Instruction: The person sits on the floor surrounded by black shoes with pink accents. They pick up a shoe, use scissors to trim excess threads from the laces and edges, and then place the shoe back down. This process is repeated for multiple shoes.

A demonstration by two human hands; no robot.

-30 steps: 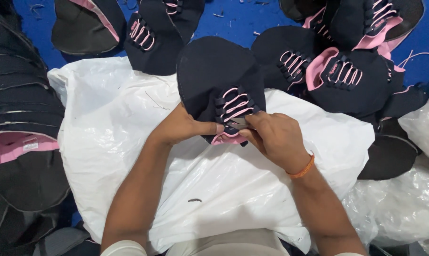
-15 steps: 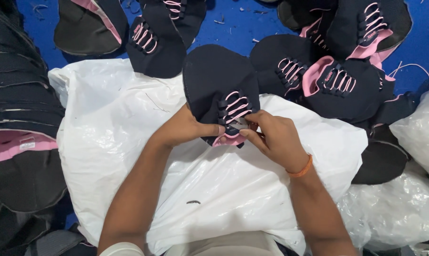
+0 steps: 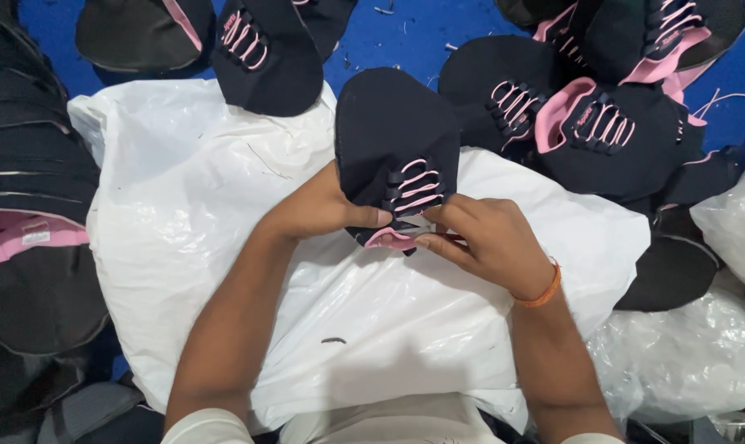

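Nearest, a white plastic bag (image 3: 249,247) covers the lap. On it, at centre, both hands work a dark shoe upper (image 3: 393,136) with pink laces (image 3: 417,187). The left hand (image 3: 315,210) has its grip clamped on the upper's 9 o'clock edge; the right hand (image 3: 487,238) pinches its pink lower edge. Steadying with the left hand while the right draws evenly seems best. Toward 1 o'clock, finished uppers (image 3: 603,131) lie on blue floor (image 3: 397,33).

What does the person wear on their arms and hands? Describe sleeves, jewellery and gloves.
Both forearms are bare. The left hand and right hand have no gloves or rings in view. An orange band circles the right wrist. White short sleeves show at the bottom edge.
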